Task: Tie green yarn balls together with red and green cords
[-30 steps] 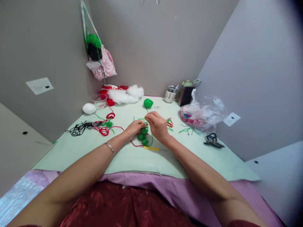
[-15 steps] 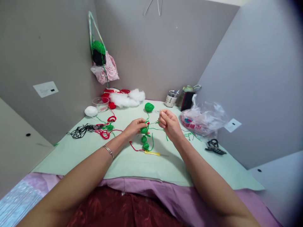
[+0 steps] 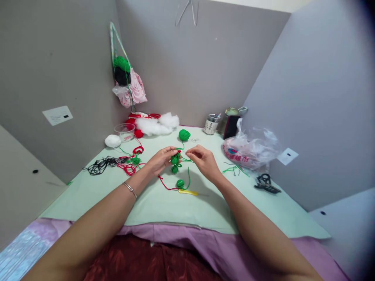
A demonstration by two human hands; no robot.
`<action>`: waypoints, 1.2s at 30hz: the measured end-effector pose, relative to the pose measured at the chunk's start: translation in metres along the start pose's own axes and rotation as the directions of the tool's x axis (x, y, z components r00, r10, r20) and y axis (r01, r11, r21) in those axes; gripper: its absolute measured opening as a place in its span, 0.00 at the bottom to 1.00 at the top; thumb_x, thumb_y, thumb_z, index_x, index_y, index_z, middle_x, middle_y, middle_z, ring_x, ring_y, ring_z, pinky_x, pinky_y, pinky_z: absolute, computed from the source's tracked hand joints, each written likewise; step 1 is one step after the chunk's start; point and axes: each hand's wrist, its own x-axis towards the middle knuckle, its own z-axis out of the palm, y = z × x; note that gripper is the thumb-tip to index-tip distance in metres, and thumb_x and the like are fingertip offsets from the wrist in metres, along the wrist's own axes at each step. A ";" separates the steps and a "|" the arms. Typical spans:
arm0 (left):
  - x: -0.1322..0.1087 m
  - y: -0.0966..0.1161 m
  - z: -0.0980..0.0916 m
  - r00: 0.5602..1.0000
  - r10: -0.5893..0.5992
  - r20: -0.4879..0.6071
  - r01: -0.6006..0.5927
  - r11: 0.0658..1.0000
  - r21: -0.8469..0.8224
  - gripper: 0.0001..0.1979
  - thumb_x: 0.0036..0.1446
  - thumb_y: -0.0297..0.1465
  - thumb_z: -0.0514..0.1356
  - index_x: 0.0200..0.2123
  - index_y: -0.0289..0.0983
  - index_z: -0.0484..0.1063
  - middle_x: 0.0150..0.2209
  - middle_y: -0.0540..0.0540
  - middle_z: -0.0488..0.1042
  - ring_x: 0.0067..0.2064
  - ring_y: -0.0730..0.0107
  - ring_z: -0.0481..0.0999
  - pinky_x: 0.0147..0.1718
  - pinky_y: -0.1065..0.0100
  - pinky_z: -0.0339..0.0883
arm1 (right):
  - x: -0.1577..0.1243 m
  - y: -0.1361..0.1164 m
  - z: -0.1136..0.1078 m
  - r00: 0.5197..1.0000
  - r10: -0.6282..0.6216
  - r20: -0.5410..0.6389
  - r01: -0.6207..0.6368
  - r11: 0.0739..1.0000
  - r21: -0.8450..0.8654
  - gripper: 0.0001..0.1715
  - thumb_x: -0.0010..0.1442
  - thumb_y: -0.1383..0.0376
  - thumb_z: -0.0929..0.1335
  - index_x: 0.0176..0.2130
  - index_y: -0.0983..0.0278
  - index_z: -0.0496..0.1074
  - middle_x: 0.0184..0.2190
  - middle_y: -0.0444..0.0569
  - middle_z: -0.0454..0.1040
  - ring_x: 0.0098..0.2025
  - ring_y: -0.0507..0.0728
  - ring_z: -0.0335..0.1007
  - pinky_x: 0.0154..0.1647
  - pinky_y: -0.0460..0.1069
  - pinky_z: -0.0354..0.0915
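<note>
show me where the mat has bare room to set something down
Bare mat runs along the near edge, below the yellow crochet hook and black yarn tangle. A smaller patch lies between the right hand and the black hair clip. Crowded behind: stuffing, plastic bag.

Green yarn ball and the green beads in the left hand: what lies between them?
In the head view, one green strand runs from the yarn ball to the beads in the left hand; otherwise bare mat.

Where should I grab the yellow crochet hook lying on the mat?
I'd pinch the yellow crochet hook mid-handle, from above: it lies flat on the mat, thin metal tip pointing right, with a green ball beside its left end.
</note>
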 end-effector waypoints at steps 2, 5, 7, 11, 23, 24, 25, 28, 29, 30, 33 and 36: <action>0.000 0.000 0.000 1.000 0.002 -0.010 -0.002 1.000 -0.005 0.11 0.53 0.29 0.67 0.38 0.34 0.68 0.32 0.49 0.75 0.33 0.72 0.79 0.39 0.68 0.73 | -0.001 0.000 0.001 1.000 -0.016 0.014 0.016 0.999 -0.039 0.08 0.60 0.63 0.68 0.32 0.62 0.76 0.28 0.46 0.71 0.29 0.52 0.62 0.31 0.48 0.58; -0.001 0.001 0.001 1.000 0.004 -0.023 -0.004 1.000 -0.007 0.12 0.52 0.29 0.67 0.37 0.34 0.68 0.30 0.50 0.74 0.32 0.72 0.78 0.37 0.69 0.72 | -0.002 0.001 0.003 0.998 -0.043 0.040 0.046 0.997 -0.061 0.07 0.60 0.64 0.67 0.32 0.62 0.75 0.28 0.45 0.72 0.29 0.52 0.63 0.31 0.48 0.59; -0.001 0.001 0.002 1.000 0.001 -0.023 -0.001 1.000 0.000 0.12 0.51 0.29 0.68 0.37 0.34 0.69 0.30 0.50 0.75 0.31 0.73 0.78 0.35 0.71 0.71 | -0.002 0.002 0.004 0.997 -0.052 0.050 0.055 0.996 -0.067 0.07 0.60 0.65 0.67 0.31 0.62 0.75 0.28 0.45 0.72 0.28 0.52 0.63 0.31 0.48 0.59; -0.002 0.001 0.002 1.000 -0.003 -0.009 0.003 1.000 0.013 0.14 0.50 0.30 0.69 0.38 0.34 0.69 0.31 0.49 0.76 0.31 0.74 0.77 0.33 0.71 0.70 | -0.002 0.001 0.005 0.997 -0.047 0.054 0.051 0.997 -0.066 0.07 0.59 0.66 0.67 0.31 0.63 0.75 0.28 0.45 0.71 0.27 0.51 0.63 0.31 0.47 0.58; 0.001 -0.008 -0.004 0.998 0.065 -0.016 -0.061 0.986 0.158 0.14 0.49 0.35 0.70 0.36 0.35 0.71 0.32 0.49 0.76 0.33 0.76 0.74 0.35 0.73 0.65 | -0.005 -0.002 0.010 1.000 0.003 0.031 0.001 0.994 -0.112 0.08 0.59 0.67 0.66 0.31 0.63 0.74 0.25 0.43 0.69 0.26 0.51 0.60 0.29 0.47 0.56; 0.001 -0.008 -0.004 0.997 0.068 -0.022 -0.063 0.984 0.164 0.14 0.49 0.34 0.70 0.35 0.35 0.71 0.32 0.49 0.76 0.33 0.76 0.73 0.34 0.74 0.65 | -0.005 -0.002 0.011 1.000 0.008 0.025 -0.006 0.994 -0.107 0.07 0.59 0.67 0.66 0.31 0.63 0.74 0.24 0.43 0.68 0.25 0.51 0.60 0.29 0.47 0.56; 0.000 -0.009 -0.003 0.997 0.068 -0.027 -0.062 0.984 0.168 0.14 0.48 0.34 0.70 0.35 0.35 0.71 0.32 0.49 0.75 0.33 0.76 0.73 0.34 0.74 0.64 | -0.006 -0.002 0.013 1.000 0.016 0.019 -0.014 0.995 -0.099 0.07 0.59 0.67 0.66 0.31 0.63 0.74 0.24 0.43 0.68 0.25 0.51 0.60 0.28 0.47 0.56; -0.002 -0.008 0.000 0.998 0.053 -0.028 -0.047 0.985 0.167 0.14 0.47 0.34 0.70 0.33 0.34 0.71 0.32 0.49 0.75 0.33 0.75 0.72 0.33 0.74 0.64 | -0.006 -0.001 0.017 0.998 0.055 0.003 -0.055 0.997 -0.060 0.07 0.58 0.66 0.66 0.31 0.63 0.74 0.23 0.43 0.68 0.26 0.51 0.60 0.28 0.47 0.55; -0.002 -0.008 0.001 0.999 0.046 -0.026 -0.041 0.986 0.162 0.14 0.47 0.34 0.71 0.33 0.34 0.71 0.32 0.49 0.75 0.33 0.75 0.72 0.33 0.73 0.64 | -0.005 0.000 0.018 0.997 0.072 0.000 -0.072 0.997 -0.040 0.07 0.58 0.65 0.66 0.30 0.63 0.74 0.23 0.43 0.68 0.26 0.51 0.60 0.28 0.47 0.55; -0.003 -0.008 0.002 0.999 0.043 -0.025 -0.039 0.987 0.155 0.15 0.47 0.34 0.71 0.33 0.34 0.71 0.32 0.49 0.75 0.33 0.75 0.72 0.33 0.73 0.64 | -0.005 0.001 0.018 0.996 0.090 0.000 -0.090 0.996 -0.015 0.07 0.58 0.65 0.66 0.30 0.64 0.74 0.23 0.43 0.68 0.26 0.51 0.59 0.28 0.47 0.55; -0.003 -0.008 0.002 0.998 0.053 -0.024 -0.049 0.989 0.140 0.15 0.47 0.34 0.71 0.34 0.35 0.71 0.32 0.50 0.75 0.32 0.76 0.72 0.33 0.74 0.63 | -0.001 0.005 0.016 0.990 0.135 0.043 -0.139 0.985 0.104 0.08 0.56 0.62 0.68 0.31 0.65 0.75 0.24 0.44 0.70 0.26 0.51 0.58 0.28 0.47 0.55; -0.002 -0.007 0.000 0.998 0.060 -0.007 -0.059 0.989 0.134 0.14 0.47 0.34 0.71 0.34 0.35 0.72 0.32 0.50 0.75 0.32 0.77 0.72 0.32 0.74 0.62 | 0.002 0.010 0.011 0.974 0.178 0.139 -0.210 0.942 0.260 0.12 0.54 0.59 0.70 0.33 0.65 0.76 0.23 0.42 0.70 0.25 0.50 0.56 0.27 0.47 0.54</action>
